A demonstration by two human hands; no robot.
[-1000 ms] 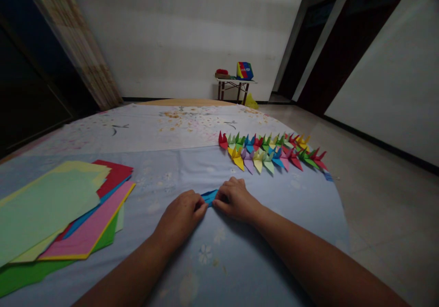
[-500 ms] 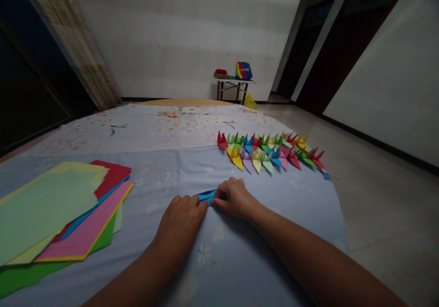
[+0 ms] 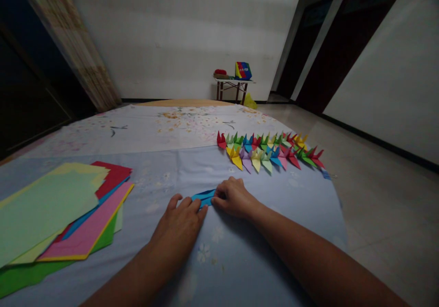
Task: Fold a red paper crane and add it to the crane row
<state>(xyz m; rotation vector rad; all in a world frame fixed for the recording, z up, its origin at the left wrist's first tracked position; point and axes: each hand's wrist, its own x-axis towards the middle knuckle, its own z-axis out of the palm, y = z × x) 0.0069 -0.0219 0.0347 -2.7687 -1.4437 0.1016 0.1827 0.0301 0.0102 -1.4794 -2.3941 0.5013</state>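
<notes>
A small folded piece of blue paper lies on the light blue flowered cloth in front of me. My left hand rests flat beside it, fingers stretched out and fingertips touching the paper's near edge. My right hand is curled, its fingers pinching the paper's right end. A stack of coloured paper sheets, green, pink, red and yellow, lies to the left. Two rows of several folded paper cranes in many colours stand beyond my right hand.
The cloth's right edge drops to a tiled floor. A small table with a colourful box stands against the far wall. A curtain hangs at the left, and dark doorways are at the right.
My left hand has slid back toward me and its fingers have spread out flat. More of the blue paper shows. My right hand has kept its pinch.
</notes>
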